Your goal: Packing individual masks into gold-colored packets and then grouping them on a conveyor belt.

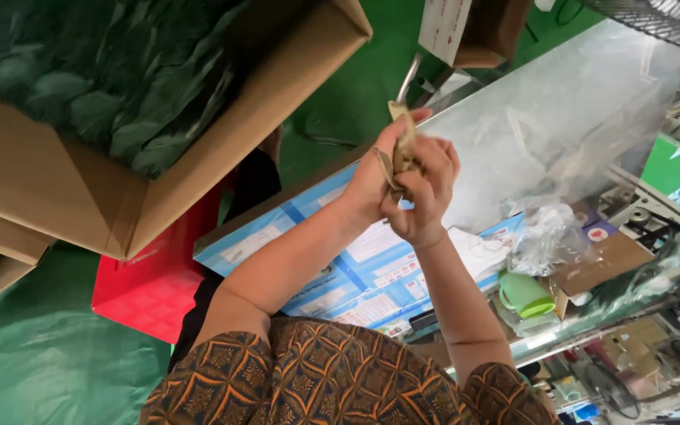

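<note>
Both hands raised together over bench, centre of view. Left hand (375, 185) clenched on tan strap/band (400, 149), fingers wrapped round it. Right hand (426, 197) pressed against left, fingers curled shut on same strap. Metal rod (408, 77) sticks up far side of strap, above fists. Under forearms: blue-white printed sheet (356, 271). Right: clear plastic sheeting (560, 126), crumpled bag, green mug (525, 295). Left: open cardboard box (198, 157) w/ green leafy stuff (96, 79); red crate (155, 287) near it.
</note>
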